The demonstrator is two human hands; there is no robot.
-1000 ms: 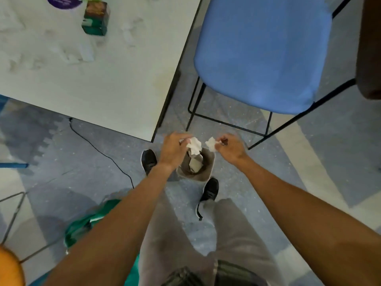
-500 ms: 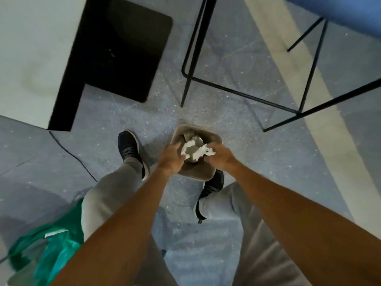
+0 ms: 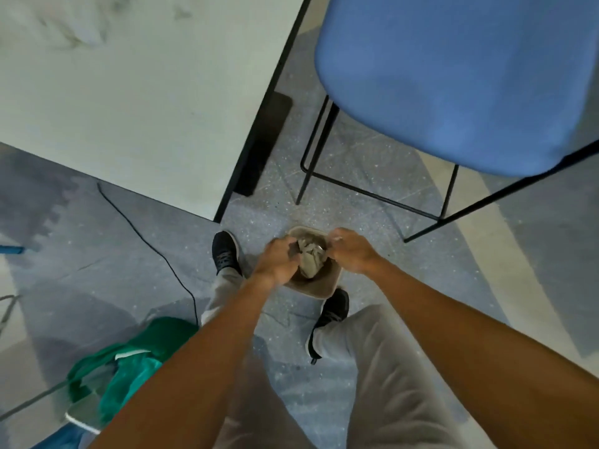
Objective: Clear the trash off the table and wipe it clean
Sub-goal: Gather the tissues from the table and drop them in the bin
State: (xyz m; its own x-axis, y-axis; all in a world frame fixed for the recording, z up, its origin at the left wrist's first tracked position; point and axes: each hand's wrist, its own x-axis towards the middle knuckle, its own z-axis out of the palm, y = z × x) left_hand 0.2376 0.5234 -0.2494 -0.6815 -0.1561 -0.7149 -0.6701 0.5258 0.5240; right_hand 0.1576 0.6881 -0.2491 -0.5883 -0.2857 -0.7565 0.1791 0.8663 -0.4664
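Crumpled pale paper trash [image 3: 311, 259] lay inside the small beige plastic bin [image 3: 319, 290], directly under and between both hands. A second before, each hand had pinched a white wad above the bin; half a second before, the wads were at the rim. Now the paper sat down in the bin, greyed by shadow, so this load looked dropped and this trip of clearing looked done. Wiping was not yet begun, judging by the faint smears on the white table top [image 3: 129, 108] far forward-left of the hands.

Left hand [image 3: 275, 262] hung over the bin's near-left rim with fingers curled down; cannot tell if it still pinched anything, as a dark patch at its fingertips was unclear. Right hand [image 3: 353, 252] sat at the far-right rim, fingers curled; a pale speck at its fingertips could be a scrap or a nail, cannot tell.

Bin's bottom was hidden by paper and hands. Most of the table was cut off, so leftover trash was unknown. Green bag [image 3: 139, 361] behind-left of the left hand was blurred.
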